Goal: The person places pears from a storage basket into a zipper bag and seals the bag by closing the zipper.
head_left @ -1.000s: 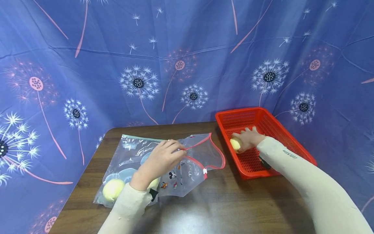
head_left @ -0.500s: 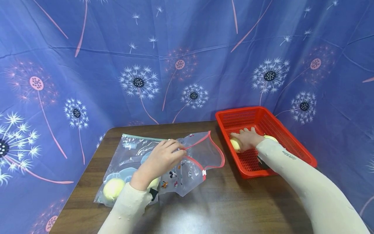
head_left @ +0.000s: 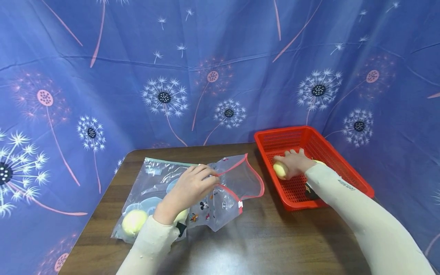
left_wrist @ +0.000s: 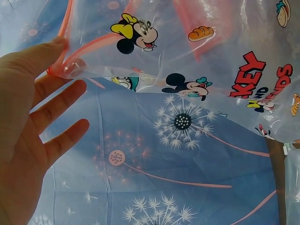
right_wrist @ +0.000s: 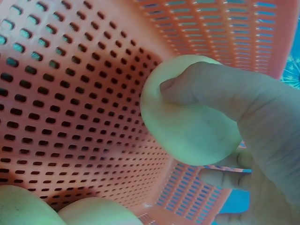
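My left hand (head_left: 190, 187) pinches the red-zipped mouth of a clear zip bag (left_wrist: 154, 61) printed with cartoon characters, between thumb and forefinger. Its other fingers are spread below the edge. The mouth gapes toward the right, with a white slider (head_left: 240, 204) at its near corner. Inside the red basket (head_left: 330, 149), my right hand (head_left: 297, 163) grips a pale yellow round fruit (right_wrist: 192, 122), thumb on one side and fingers behind. The fruit's exact kind is unclear. More such fruits (right_wrist: 101, 213) lie in the basket, mostly hidden by my forearm in the head view.
To the left lies a clear bag with a green zip (head_left: 161, 162); a pale yellow round fruit (head_left: 134, 222) and light blue shapes show through it. Another pale fruit (head_left: 181, 216) is partly behind my left wrist. The wooden table (head_left: 275, 236) ends at a blue dandelion curtain (head_left: 192, 114).
My right hand stays around the fruit at the basket's left side, having shifted only slightly. Another fruit behind my right forearm has come into view. The left hand and bag hold their place.
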Available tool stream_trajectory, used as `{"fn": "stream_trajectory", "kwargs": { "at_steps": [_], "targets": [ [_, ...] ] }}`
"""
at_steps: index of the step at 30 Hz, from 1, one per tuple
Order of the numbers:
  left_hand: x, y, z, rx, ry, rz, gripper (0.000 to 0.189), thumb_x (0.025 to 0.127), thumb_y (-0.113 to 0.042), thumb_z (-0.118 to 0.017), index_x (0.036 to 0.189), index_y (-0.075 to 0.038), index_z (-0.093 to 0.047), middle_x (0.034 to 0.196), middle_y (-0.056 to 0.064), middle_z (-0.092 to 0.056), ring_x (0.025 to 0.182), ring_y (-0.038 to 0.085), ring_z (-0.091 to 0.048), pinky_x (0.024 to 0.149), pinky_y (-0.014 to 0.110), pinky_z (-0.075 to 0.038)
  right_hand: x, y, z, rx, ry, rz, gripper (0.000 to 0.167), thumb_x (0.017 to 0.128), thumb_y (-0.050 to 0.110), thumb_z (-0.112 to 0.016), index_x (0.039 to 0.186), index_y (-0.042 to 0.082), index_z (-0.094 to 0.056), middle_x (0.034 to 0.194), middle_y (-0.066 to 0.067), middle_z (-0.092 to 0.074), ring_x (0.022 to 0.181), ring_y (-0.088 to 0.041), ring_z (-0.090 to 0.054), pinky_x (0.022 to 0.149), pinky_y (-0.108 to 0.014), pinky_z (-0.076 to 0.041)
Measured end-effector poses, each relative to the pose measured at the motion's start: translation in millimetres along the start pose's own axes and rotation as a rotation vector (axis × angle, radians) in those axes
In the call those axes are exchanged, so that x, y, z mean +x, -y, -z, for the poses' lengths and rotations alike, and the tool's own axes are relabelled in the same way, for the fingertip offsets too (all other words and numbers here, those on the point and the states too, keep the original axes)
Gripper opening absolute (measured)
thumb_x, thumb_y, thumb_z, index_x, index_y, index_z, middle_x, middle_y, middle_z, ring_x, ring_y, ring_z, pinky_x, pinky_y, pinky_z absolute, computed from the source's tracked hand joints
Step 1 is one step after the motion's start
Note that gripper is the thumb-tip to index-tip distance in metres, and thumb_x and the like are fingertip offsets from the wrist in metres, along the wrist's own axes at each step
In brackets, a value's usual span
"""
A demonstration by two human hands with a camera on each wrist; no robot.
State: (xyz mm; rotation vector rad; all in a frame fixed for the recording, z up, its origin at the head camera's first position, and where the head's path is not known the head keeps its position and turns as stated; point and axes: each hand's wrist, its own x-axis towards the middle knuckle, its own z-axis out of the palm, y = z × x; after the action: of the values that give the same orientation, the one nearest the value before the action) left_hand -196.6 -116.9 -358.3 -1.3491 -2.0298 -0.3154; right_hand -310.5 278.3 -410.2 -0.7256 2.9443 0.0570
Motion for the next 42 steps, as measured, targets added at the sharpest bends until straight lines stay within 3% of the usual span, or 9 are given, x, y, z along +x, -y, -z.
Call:
{"fn": "stream_trajectory", "kwargs": {
  "at_steps": [5,14,21,29,38,42],
  "targets": [
    [1.3,0.7,-0.5,-0.004,0.007,0.003,0.019,0.082,-0.007,-0.081,0.095,-0.013,-0.069,0.1,0.002,-0.07,0.095,0.02,-0.063,0.078,0.033,-0.051,-4.4,-0.9,7.7,0.008,-0.044,-0.003,0.071,0.062,0.028,-0.09,0.125,0.019,-0.057,0.095,-0.014,-0.052,0.091,-0.034,-0.047,0.076,-0.058,-0.034],
    [0.7,0.1,-1.1,-0.014,0.009,0.004,0.017,0.083,-0.007,-0.08,0.096,-0.013,-0.069,0.101,0.001,-0.069,0.097,0.02,-0.063,0.079,0.034,-0.051,-15.4,-4.5,20.1,0.038,-0.124,-0.043,0.077,0.063,0.025,-0.09,0.132,0.017,-0.057,0.106,-0.021,-0.053,0.101,-0.041,-0.048,0.082,-0.069,-0.035],
    [0.2,0.7,-2.4,-0.028,0.021,0.017,0.017,0.084,-0.009,-0.079,0.096,-0.013,-0.069,0.102,0.001,-0.069,0.098,0.019,-0.062,0.08,0.034,-0.051,-29.0,-6.0,38.3,0.028,-0.209,-0.05,0.071,0.064,0.029,-0.089,0.127,0.02,-0.057,0.105,-0.02,-0.053,0.099,-0.04,-0.049,0.074,-0.064,-0.038],
    [2.4,0.2,-3.4,-0.018,-0.001,-0.009,0.017,0.083,-0.01,-0.08,0.095,-0.014,-0.068,0.1,0.002,-0.069,0.098,0.021,-0.063,0.078,0.035,-0.051,-44.3,-4.8,52.3,0.016,-0.298,-0.062,0.078,0.062,0.03,-0.088,0.132,0.02,-0.056,0.107,-0.022,-0.053,0.1,-0.04,-0.048,0.073,-0.059,-0.038],
    [1.1,-1.4,-6.2,-0.023,0.015,0.007,0.008,0.089,-0.013,-0.075,0.096,-0.013,-0.07,0.101,0.002,-0.069,0.1,0.021,-0.063,0.079,0.035,-0.051,-60.5,12.5,63.3,-0.003,-0.405,-0.01,0.074,0.063,0.025,-0.085,0.131,0.02,-0.055,0.112,-0.024,-0.052,0.101,-0.043,-0.047,0.077,-0.063,-0.037],
    [1.2,-1.6,-7.0,-0.029,0.019,0.02,0.011,0.087,-0.013,-0.077,0.096,-0.014,-0.07,0.101,0.002,-0.069,0.1,0.021,-0.062,0.079,0.035,-0.051,-65.9,25.7,69.3,-0.003,-0.454,0.018,0.075,0.062,0.025,-0.085,0.13,0.022,-0.056,0.113,-0.023,-0.052,0.103,-0.042,-0.047,0.081,-0.063,-0.035]
  ]
}}
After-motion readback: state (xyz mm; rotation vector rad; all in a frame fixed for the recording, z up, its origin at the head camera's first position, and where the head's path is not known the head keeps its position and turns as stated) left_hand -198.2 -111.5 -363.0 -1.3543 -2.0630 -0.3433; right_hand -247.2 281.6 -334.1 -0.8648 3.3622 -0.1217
